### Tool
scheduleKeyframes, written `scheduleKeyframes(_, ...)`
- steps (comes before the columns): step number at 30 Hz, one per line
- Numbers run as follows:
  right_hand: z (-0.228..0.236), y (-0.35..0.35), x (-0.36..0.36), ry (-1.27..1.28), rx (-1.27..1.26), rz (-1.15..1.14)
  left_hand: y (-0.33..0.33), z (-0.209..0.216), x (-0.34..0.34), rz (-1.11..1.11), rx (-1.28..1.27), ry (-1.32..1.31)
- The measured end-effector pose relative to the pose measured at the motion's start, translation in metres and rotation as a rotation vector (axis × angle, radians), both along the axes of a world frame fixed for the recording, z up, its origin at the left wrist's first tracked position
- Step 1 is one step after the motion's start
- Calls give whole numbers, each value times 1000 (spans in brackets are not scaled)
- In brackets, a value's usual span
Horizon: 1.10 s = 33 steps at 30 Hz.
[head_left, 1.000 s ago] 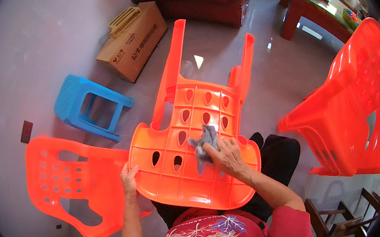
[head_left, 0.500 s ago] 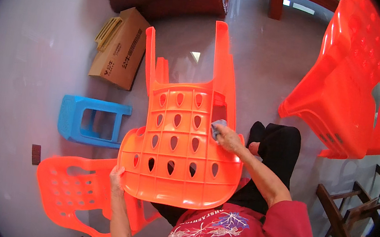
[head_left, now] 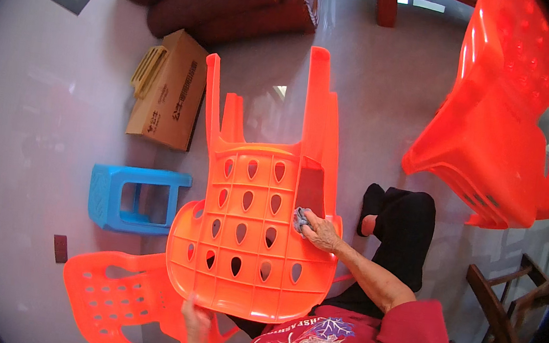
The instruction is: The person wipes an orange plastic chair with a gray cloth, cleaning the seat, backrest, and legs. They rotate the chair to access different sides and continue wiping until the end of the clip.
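Pressing a small, crumpled grey cloth (head_left: 302, 222) to a bright orange moulded-plastic chair (head_left: 258, 214), the right hand (head_left: 323, 234) has its fingers bunched around the fabric, leaving a wad of it showing beyond the fingertips. The cloth sits at the right edge of the chair's ribbed panel, just below the large opening on that side and to the right of the rows of teardrop-shaped holes. The chair is directly in front of the person, ribbed face up, legs pointing away, the broad rounded end of the panel close to the torso.

The left hand (head_left: 197, 321) is at the near left edge of the panel; it is blurred and its fingers are unclear, so whether it clasps the rim or only rests against it cannot be told.

The step in hand looks like wiping down this ribbed face, here at its border. The next move seems to call for even pressure along that edge, with the left hand steadying the rim so the chair does not swing.

Off to the left are a blue plastic stool (head_left: 106, 198) and, nearer, a second perforated orange chair (head_left: 164, 302); what look like nested orange plastic chairs (head_left: 484, 153) are well apart on the right.
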State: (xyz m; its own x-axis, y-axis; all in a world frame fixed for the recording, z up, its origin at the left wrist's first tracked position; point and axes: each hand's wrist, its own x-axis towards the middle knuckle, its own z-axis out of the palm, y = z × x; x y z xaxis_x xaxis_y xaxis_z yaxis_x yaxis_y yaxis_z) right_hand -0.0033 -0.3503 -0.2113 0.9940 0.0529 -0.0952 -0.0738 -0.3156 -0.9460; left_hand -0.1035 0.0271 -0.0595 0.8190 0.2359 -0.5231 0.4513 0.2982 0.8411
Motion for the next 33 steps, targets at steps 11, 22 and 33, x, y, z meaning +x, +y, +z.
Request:
scheduleKeyframes(11,24,46,-36,90,331,225,26,6,37,240,54,29)
scheduleKeyframes(22,32,-138,144,-482,-157,-891,-9,13,66,237,777,-119)
scheduleKeyframes(33,-11,-81,154,-351,-782,-765,-8,7,72,200,859,-158)
